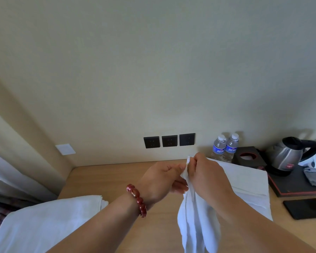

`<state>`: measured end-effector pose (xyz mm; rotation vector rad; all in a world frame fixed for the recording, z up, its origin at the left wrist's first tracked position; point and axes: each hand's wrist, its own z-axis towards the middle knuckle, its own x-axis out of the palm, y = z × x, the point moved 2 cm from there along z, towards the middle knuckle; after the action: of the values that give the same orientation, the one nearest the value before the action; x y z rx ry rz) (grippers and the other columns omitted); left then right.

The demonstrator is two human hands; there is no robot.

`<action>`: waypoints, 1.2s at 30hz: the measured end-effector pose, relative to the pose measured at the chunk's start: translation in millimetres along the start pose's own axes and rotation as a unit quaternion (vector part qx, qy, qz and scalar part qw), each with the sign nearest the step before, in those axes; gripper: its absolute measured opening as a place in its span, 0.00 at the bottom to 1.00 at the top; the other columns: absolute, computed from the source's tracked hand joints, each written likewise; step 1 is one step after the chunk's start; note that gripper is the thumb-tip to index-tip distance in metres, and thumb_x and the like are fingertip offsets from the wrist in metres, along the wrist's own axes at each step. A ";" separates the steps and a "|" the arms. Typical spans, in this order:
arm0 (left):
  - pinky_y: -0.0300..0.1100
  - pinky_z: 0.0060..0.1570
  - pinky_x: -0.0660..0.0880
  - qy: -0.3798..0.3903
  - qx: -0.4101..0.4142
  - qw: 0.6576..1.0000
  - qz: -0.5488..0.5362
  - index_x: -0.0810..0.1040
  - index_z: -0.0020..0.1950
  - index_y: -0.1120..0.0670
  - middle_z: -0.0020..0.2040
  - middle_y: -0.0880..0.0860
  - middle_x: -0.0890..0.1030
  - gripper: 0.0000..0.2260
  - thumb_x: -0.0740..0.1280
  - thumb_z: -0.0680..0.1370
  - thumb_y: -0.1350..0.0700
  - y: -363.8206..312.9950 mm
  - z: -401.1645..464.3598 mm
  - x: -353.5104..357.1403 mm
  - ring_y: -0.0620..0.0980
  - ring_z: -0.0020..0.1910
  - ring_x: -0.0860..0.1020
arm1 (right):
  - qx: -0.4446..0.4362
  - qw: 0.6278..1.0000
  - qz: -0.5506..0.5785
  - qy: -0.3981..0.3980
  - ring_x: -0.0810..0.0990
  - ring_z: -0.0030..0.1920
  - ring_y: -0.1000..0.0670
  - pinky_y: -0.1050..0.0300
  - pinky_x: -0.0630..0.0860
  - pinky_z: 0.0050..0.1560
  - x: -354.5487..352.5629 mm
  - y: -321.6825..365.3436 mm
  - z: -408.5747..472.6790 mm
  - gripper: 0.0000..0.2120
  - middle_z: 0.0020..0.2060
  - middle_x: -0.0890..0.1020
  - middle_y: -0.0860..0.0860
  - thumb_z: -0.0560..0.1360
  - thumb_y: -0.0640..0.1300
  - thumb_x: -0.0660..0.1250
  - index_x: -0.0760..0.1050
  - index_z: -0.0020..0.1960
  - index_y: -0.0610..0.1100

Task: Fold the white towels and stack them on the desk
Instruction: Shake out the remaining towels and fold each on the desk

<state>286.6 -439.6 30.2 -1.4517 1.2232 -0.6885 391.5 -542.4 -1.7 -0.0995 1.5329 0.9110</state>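
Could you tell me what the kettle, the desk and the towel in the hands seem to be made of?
Kettle: brushed metal body, likely stainless steel, with dull reflections; black handle, probably plastic.
Desk: light wood or wood-look laminate, matte, faint grain.
Towel, pinched by left hand and right hand: soft white fabric, probably cotton terry, hanging in limp folds.

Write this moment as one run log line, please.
left hand: pinches towel | right hand: pinches towel | towel: hanging, unfolded | folded towel: on desk
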 end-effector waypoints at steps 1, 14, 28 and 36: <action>0.47 0.51 0.82 0.007 0.008 1.000 0.021 0.85 0.50 0.55 0.45 0.57 0.86 0.12 0.65 0.82 0.50 1.2 0.6 0.2 0.56 0.47 0.84 | 0.004 1.000 0.004 0.005 0.77 0.41 0.42 0.50 0.69 0.38 -0.2 -1.6 1.3 0.12 0.34 0.73 0.51 0.83 0.52 0.52 0.65 0.46 0.46; 0.46 0.41 0.73 -0.117 -0.038 0.990 -0.076 0.80 0.43 0.64 0.37 0.59 0.81 0.18 0.66 0.80 0.49 15.5 17.8 -17.0 0.52 0.37 0.76 | -0.110 0.945 0.302 0.055 0.66 0.25 0.55 0.65 0.61 0.29 -10.3 -2.7 -5.4 0.09 0.22 0.70 0.57 0.80 0.55 0.65 0.72 0.46 0.50; 0.39 0.40 0.69 -0.250 0.398 0.739 0.483 0.78 0.42 0.57 0.38 0.51 0.78 0.24 0.50 0.86 0.47 -3.2 13.8 -66.3 0.51 0.38 0.74 | -0.086 0.891 0.399 0.197 0.79 0.38 0.56 0.59 0.73 0.42 0.6 -17.1 -16.1 0.17 0.36 0.82 0.53 0.61 0.68 0.73 0.80 0.42 0.57; 0.42 0.39 0.73 -0.276 0.350 0.772 0.453 0.79 0.45 0.58 0.40 0.51 0.79 0.18 0.54 0.83 0.50 -20.8 14.5 -98.0 0.50 0.39 0.75 | -0.062 0.859 0.453 0.230 0.82 0.41 0.55 0.57 0.76 0.45 -11.9 -21.5 -12.9 0.08 0.39 0.84 0.55 0.66 0.52 0.77 0.82 0.44 0.59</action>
<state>276.1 -345.1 65.0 -0.2716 0.8776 0.0146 395.6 -569.9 -2.9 0.3773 1.9932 1.8334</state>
